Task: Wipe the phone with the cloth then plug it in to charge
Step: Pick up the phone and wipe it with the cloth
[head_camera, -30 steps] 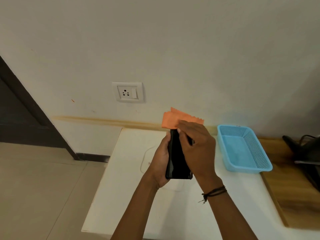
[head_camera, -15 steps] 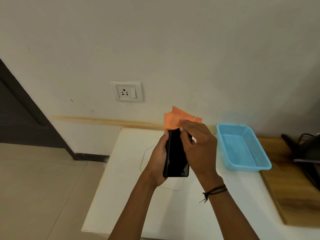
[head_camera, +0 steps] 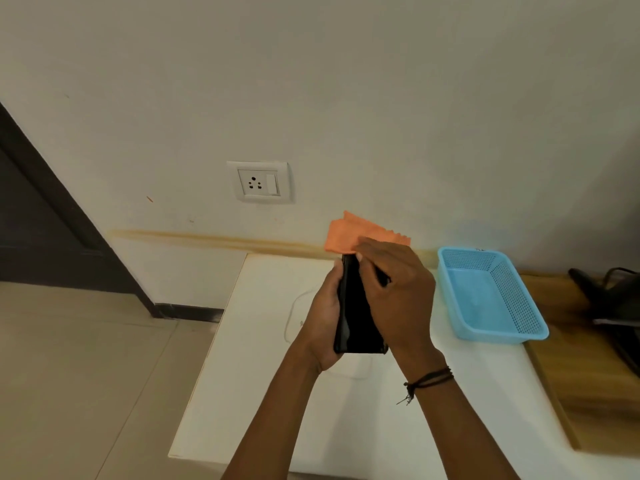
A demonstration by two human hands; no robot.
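As my left hand [head_camera: 323, 317] gripped the phone [head_camera: 356, 313], my right hand [head_camera: 398, 296] still pinched the cloth [head_camera: 349, 233] at its far end; wiping was unfinished.

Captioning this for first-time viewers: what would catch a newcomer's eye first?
The hands at centre: the left hand grips a black phone over the white table, while the right hand holds an orange cloth at its top end. Next, the blue basket on the table to their right, and the wall socket up left.

Rectangular light-blue plastic mesh basket [head_camera: 516, 296]. Sits on flat white tabletop [head_camera: 249, 375], just beside brown wooden surface [head_camera: 595, 393].
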